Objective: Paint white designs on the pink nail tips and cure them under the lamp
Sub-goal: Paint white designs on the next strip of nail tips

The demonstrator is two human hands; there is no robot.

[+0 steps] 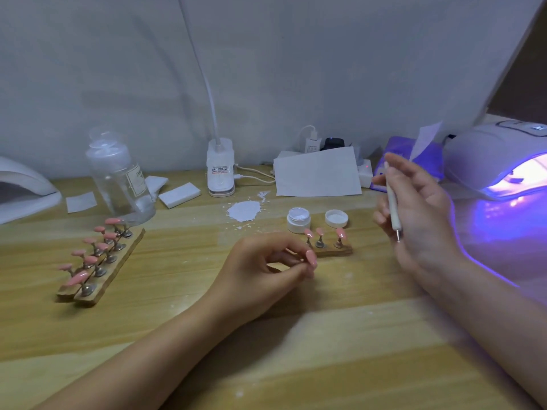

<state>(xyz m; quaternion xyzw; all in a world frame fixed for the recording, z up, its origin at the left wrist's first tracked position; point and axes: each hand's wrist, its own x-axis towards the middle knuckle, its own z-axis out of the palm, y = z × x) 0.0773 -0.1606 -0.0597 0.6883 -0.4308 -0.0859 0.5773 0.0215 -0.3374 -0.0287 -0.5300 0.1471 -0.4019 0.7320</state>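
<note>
My left hand [266, 270] rests on the wooden table and pinches a pink nail tip [311, 258] between thumb and fingers. Just behind it a small wooden holder [334, 250] carries three pink tips on metal stands. My right hand [420, 211] is raised at the right and grips a white dotting pen [393, 202], point down. An open jar of white gel [298, 219] and its lid [336, 218] stand behind the small holder. The curing lamp [497, 161] at the far right glows violet. At the left a long wooden holder [100, 269] bears several pink tips.
A clear pump bottle [121, 179], white pads [179, 195] and a second white lamp [23, 187] sit at the back left. A clip desk light [220, 170], a white paper sheet [318, 173], a power strip and a purple box stand along the back. White paint is smeared mid-table [244, 211].
</note>
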